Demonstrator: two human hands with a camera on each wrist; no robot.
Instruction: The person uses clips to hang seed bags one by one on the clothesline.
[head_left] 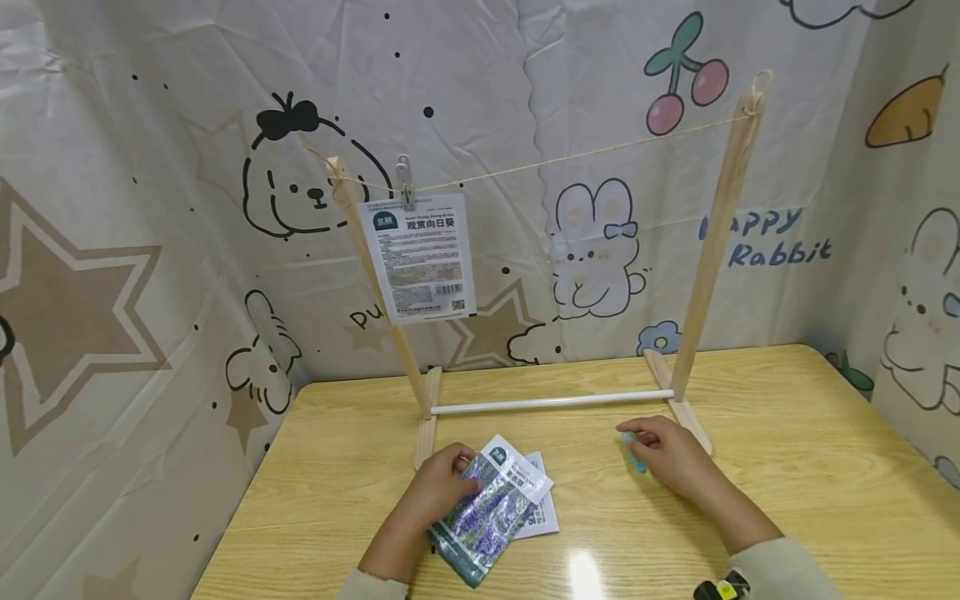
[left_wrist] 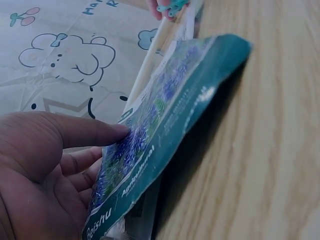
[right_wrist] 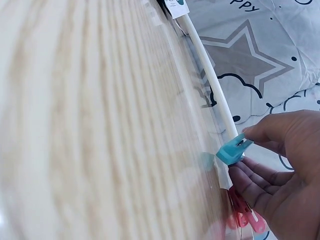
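Observation:
My left hand (head_left: pixel 444 487) pinches a seed packet (head_left: pixel 487 517) printed with purple flowers, its thumb on the front and fingers behind. The left wrist view shows this packet (left_wrist: pixel 160 115) tilted above the wood, its teal end nearest the camera. Partly covered by it, another white packet (head_left: pixel 543 515) lies on the table. To the right, my right hand (head_left: pixel 671 454) pinches a teal clothespin (right_wrist: pixel 233 150) between thumb and fingers, near the frame's right foot. Pink clothespins (right_wrist: pixel 245 215) show just below those fingers in the right wrist view; the head view does not show them.
A wooden frame with a left post (head_left: pixel 382 292), a right post (head_left: pixel 716 250) and a white crossbar (head_left: pixel 555 402) stands on the table (head_left: pixel 322 500). A string (head_left: pixel 570 158) joins the post tops. From it hangs a white packet (head_left: pixel 420 267), held by a clear clip (head_left: pixel 405 183).

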